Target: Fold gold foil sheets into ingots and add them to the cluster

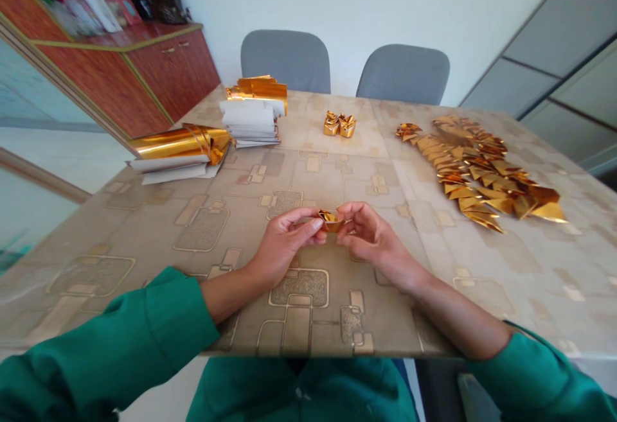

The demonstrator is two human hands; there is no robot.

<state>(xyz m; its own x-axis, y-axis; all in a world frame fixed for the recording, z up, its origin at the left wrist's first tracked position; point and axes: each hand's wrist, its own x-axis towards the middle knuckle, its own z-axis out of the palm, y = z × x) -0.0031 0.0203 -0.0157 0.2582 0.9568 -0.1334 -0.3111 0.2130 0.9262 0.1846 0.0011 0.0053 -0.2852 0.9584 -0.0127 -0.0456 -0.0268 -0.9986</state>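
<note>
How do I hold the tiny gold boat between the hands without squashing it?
Gently pinch the gold boat by its two ends, left hand from the left, right hand from the right. Its top looks open and its sides thin, so pressing the middle might squash it.

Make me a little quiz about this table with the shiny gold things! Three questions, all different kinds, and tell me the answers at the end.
1. True or false: the left hand holds a small gold folded piece.
2. What colour are the two chairs? a) red b) grey c) yellow
3. Fill in the word: the big spread of gold pieces lies on the ____ side of the table.

Key: 1 true; 2 b; 3 right.
</note>
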